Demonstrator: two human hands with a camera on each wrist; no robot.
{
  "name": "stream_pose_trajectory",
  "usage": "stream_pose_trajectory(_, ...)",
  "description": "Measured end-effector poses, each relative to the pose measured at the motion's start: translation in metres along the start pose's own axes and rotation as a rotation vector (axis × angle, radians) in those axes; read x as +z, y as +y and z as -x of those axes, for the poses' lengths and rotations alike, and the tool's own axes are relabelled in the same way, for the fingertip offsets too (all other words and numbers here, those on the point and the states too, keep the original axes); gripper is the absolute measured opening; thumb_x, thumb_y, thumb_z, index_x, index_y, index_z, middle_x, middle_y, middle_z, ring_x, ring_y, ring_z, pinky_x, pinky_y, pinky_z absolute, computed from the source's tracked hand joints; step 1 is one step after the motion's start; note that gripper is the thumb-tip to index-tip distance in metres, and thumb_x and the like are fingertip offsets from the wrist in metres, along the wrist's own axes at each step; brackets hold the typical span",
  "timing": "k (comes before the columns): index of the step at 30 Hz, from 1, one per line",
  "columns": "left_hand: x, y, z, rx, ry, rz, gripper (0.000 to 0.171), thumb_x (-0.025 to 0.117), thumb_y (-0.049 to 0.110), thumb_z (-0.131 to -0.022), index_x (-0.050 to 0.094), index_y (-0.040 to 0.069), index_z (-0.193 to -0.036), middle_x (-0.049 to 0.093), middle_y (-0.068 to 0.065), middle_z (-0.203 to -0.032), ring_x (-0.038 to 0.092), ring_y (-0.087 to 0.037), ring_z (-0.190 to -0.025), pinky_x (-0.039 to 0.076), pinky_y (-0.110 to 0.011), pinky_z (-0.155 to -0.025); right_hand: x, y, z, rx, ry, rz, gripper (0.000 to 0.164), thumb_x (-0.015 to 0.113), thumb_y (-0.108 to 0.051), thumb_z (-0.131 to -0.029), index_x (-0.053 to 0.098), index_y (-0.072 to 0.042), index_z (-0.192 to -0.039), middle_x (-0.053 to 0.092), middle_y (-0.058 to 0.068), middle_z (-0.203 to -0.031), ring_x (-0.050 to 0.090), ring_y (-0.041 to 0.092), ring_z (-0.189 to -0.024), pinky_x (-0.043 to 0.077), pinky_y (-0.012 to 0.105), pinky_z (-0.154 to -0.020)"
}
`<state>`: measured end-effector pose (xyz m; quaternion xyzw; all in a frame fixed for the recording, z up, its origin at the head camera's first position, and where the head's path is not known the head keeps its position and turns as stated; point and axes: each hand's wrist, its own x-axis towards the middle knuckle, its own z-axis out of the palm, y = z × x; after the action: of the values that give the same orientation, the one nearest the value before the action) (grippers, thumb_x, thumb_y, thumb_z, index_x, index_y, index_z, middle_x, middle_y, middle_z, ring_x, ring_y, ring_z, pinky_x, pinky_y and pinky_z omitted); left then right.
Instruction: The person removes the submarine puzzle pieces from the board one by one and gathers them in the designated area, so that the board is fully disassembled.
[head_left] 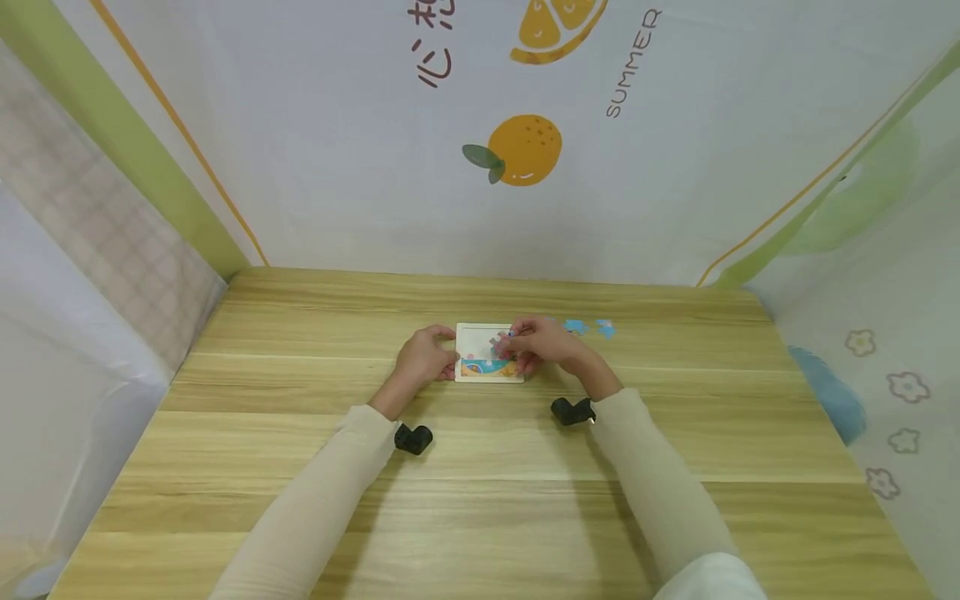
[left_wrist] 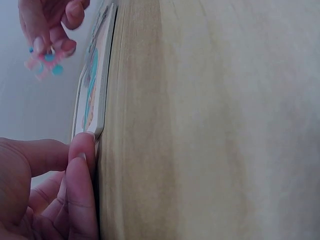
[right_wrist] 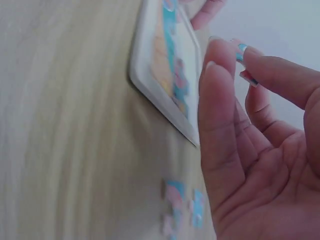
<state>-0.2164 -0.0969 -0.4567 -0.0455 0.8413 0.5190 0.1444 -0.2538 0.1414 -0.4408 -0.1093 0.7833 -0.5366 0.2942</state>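
Observation:
A jigsaw puzzle board [head_left: 476, 340] with a pale rim lies on the wooden table, its lower strip filled with a coloured picture. Its left edge is held by my left hand [head_left: 423, 358]; in the left wrist view, thumb and finger meet at the board's corner. Over the board's right side, my right hand [head_left: 551, 342] pinches a pink and blue puzzle piece [left_wrist: 47, 64] between thumb and fingers. The piece is raised above the board in the left wrist view. Fingers hide part of the board's right edge.
Several loose blue puzzle pieces [head_left: 575, 327] lie on the table [head_left: 480, 517] to the right of the board, partly behind my right hand. Black wrist devices [head_left: 414, 439] sit by both sleeves. A white printed curtain [head_left: 360, 183] stands behind the table's far edge.

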Motion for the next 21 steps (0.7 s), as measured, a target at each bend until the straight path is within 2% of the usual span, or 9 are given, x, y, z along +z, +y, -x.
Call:
stream_pose_trajectory(3, 0.000, 0.000, 0.000, 0.002, -0.002, -0.003, 0.039, 0.066, 0.003, -0.088, 0.058, 0.002, -0.127, 0.068, -0.011, -0.071, 0.061, -0.011, -0.046, 0.057, -0.023, -0.051, -0.010, 0.001, 0.007, 0.006, 0.026, -0.031, 0.023, 0.067, -0.021, -0.093, 0.050, -0.004, -0.094, 0.070, 0.022, -0.094, 0.064, 0.018, -0.059, 0.057, 0.032, -0.057)
stream_pose_trajectory(7, 0.000, -0.001, -0.001, 0.007, -0.003, 0.000, 0.040, 0.066, 0.003, -0.089, 0.057, 0.002, -0.127, 0.068, -0.010, -0.070, 0.061, -0.011, -0.047, 0.057, -0.023, -0.050, -0.027, 0.006, 0.017, 0.028, 0.083, -0.048, 0.023, 0.066, -0.021, -0.094, 0.051, -0.004, -0.098, 0.069, 0.021, -0.098, 0.064, 0.017, -0.059, 0.057, 0.030, -0.058)
stream_pose_trajectory(14, 0.001, -0.003, -0.003, 0.006, 0.002, 0.013, 0.039, 0.066, 0.003, -0.089, 0.058, 0.003, -0.127, 0.068, -0.011, -0.070, 0.062, -0.012, -0.047, 0.057, -0.023, -0.050, -0.051, 0.016, 0.032, 0.066, 0.180, -0.001, 0.029, 0.061, -0.021, -0.096, 0.053, -0.001, -0.115, 0.064, 0.010, -0.083, 0.063, 0.016, -0.064, 0.060, 0.035, -0.065)
stream_pose_trajectory(21, 0.001, -0.003, -0.004, 0.011, -0.001, 0.004, 0.039, 0.065, 0.003, -0.089, 0.058, 0.003, -0.127, 0.068, -0.010, -0.069, 0.062, -0.011, -0.047, 0.057, -0.023, -0.051, -0.066, 0.034, 0.042, 0.048, 0.217, 0.002, 0.025, 0.058, -0.019, -0.099, 0.054, 0.000, -0.114, 0.056, 0.003, -0.076, 0.061, 0.015, -0.062, 0.059, 0.032, -0.063)
